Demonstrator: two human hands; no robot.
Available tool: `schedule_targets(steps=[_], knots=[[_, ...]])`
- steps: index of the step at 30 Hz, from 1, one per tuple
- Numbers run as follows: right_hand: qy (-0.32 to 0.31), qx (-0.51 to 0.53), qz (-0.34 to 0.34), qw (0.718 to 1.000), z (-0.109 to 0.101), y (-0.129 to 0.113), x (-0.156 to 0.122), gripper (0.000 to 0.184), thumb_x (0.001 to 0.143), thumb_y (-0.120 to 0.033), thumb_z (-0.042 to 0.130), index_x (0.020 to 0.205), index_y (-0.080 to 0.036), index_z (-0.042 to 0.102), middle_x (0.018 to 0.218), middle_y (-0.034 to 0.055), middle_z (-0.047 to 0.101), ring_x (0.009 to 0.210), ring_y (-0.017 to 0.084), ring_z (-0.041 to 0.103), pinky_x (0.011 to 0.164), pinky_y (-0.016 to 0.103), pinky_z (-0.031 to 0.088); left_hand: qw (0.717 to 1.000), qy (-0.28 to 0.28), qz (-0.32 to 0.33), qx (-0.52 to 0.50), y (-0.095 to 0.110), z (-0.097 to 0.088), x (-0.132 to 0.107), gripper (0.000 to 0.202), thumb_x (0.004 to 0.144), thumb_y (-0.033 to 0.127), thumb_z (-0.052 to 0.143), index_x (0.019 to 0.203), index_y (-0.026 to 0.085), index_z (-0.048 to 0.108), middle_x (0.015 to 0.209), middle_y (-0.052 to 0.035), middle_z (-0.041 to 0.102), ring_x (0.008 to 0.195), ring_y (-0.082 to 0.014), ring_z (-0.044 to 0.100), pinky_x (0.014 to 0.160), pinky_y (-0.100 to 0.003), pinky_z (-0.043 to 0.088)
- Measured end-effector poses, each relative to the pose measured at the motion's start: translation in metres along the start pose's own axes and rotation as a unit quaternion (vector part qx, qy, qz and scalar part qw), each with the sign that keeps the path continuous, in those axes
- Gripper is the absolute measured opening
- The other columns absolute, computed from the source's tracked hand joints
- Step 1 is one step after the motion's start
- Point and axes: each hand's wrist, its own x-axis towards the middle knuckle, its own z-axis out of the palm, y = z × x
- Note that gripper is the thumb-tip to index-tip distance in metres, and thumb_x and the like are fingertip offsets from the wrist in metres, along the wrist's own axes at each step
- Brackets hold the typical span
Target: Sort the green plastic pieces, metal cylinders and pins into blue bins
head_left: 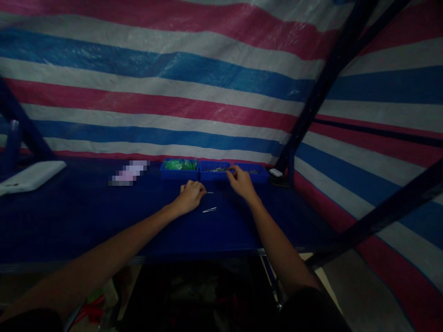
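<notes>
My left hand rests on the dark blue table with its fingers curled, and a thin metal pin sticks out of them to the right. My right hand reaches to the front edge of the middle blue tray, its fingertips pinched on a small metal piece I cannot make out. A loose metal pin lies on the table just in front of my left hand.
Three blue trays stand in a row at the back: the left tray holds green parts, the right tray small metal parts. A white flat device lies far left. A small white object sits by the dark frame post.
</notes>
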Motion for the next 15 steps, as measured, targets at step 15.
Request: schedule_targets(steps=[15], knots=[[-0.101,0.075,-0.148,0.981,0.019,-0.033,-0.016,0.028,0.082,-0.032,0.051,0.106,-0.019,0.053,0.06,-0.0051,0.048,0.055,0.01,0.047,0.055,0.022,0.034,0.996,0.041,0.033,-0.078,-0.009,-0.017,0.006,0.025,0.085,0.031,0.033,0.063,0.021,0.041,0.066,-0.002,0.048,0.075,-0.0203,0.043,0.073,-0.035,0.036]])
